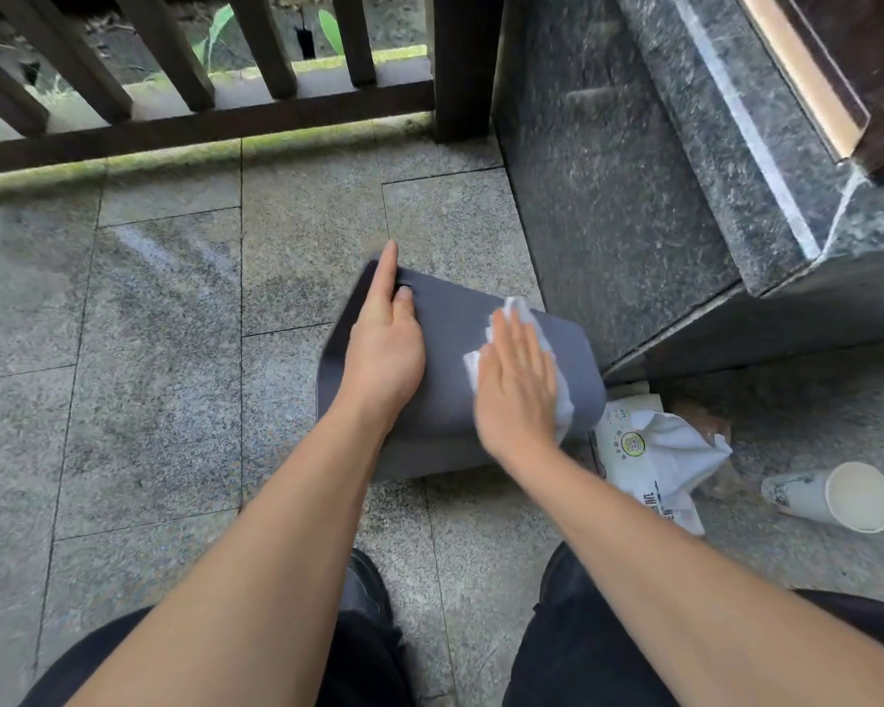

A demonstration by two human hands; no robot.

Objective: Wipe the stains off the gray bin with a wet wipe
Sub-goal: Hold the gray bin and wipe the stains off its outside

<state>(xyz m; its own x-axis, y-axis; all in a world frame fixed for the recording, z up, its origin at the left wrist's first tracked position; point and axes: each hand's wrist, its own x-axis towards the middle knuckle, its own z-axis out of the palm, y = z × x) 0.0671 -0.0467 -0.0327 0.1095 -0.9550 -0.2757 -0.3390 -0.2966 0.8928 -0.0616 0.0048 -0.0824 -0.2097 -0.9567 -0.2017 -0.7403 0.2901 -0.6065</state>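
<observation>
The gray bin [450, 329] lies on its side on the stone floor in front of my knees. My left hand [384, 339] rests on its left part, forefinger stretched along the far edge and thumb lying on the bin's surface. My right hand [516, 385] lies flat with straight fingers on a white wet wipe [524, 311], pressing it onto the bin's right part. The wipe shows beyond my fingertips and at both sides of the hand.
A white pack of wet wipes [644, 461] with one sheet pulled out lies right of the bin. A paper cup [833, 494] lies on its side further right. A dark granite step [649, 196] rises at right; a dark wooden railing [215, 119] runs across the back.
</observation>
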